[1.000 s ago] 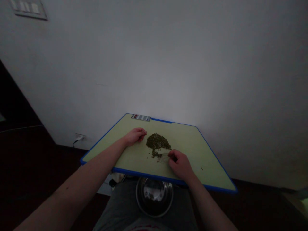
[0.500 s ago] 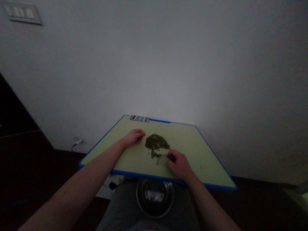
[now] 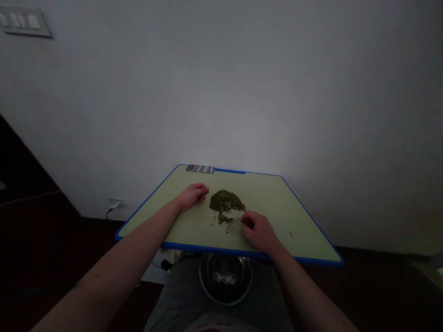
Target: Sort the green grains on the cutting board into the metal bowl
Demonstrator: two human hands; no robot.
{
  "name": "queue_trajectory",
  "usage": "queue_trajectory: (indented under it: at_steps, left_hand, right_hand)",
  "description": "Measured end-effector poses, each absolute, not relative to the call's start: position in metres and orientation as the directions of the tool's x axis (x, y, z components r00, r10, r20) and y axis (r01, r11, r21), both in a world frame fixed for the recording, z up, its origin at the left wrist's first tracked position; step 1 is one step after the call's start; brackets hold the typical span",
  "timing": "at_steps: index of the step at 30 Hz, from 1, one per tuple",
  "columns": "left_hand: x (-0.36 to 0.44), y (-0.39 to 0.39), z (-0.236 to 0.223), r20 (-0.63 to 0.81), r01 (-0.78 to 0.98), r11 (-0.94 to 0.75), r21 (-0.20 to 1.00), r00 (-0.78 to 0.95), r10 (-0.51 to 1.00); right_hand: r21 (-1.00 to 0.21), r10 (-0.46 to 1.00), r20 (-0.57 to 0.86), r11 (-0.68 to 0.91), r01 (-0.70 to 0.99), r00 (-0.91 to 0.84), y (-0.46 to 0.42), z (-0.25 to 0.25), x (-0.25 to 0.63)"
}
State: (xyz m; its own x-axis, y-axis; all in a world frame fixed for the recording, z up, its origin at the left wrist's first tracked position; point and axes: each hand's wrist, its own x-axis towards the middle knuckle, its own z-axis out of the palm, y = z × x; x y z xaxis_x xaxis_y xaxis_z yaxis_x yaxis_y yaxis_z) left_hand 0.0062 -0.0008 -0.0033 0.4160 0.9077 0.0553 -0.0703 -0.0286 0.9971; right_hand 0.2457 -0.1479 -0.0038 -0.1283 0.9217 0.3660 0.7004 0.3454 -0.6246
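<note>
Head view: worktop (image 3: pixel 273 196) with blue rim (image 3: pixel 214 249), far edge right by the wall (image 3: pixel 221 92), near edge over the person's lap. Pile of small green grains (image 3: pixel 226 200) sits mid-worktop, between the hands, well in from all edges; a few strays on its near side. Left hand (image 3: pixel 193 196) just left of pile, fingers curled, fingertips close together; can't tell if that grip holds anything. Right hand (image 3: pixel 258 230) at pile's near right, grip narrow, pinching a clear curved piece (image 3: pixel 235 226) that points left at the strays, low over the worktop; contact unclear. Right forearm crosses the near edge. Room to move: broad stretch right of right hand, with one dark sliver (image 3: pixel 291 234); narrower strip beyond pile. Printed panel (image 3: pixel 200 169) at far left edge. Metal bowl (image 3: pixel 214 290) on lap, just below the near edge.
</note>
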Motion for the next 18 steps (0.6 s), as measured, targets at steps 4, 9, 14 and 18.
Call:
queue_trajectory:
  at_steps: [4, 9, 14, 18]
  left_hand:
    - [0.0063, -0.0016, -0.0041, 0.066, -0.079, -0.036, 0.996, 0.428, 0.902]
    - [0.0073, -0.0033, -0.0035, 0.073, -0.062, -0.052, 0.997, 0.422, 0.903]
    - [0.0078, -0.0039, -0.0034, 0.078, -0.055, -0.060, 0.997, 0.418, 0.905]
    - [0.0075, -0.0038, -0.0040, 0.078, -0.057, -0.059, 0.997, 0.428, 0.901]
  right_hand:
    - [-0.633, 0.922, 0.367, 0.345, 0.693, -0.123, -0.1480, -0.0060, 0.2467]
    - [-0.634, 0.918, 0.376, 0.353, 0.688, -0.124, -0.1489, -0.0065, 0.2475]
    - [-0.637, 0.916, 0.370, 0.372, 0.675, -0.156, -0.1496, -0.0046, 0.2477]
    - [-0.639, 0.919, 0.361, 0.366, 0.677, -0.157, -0.1505, -0.0031, 0.2472]
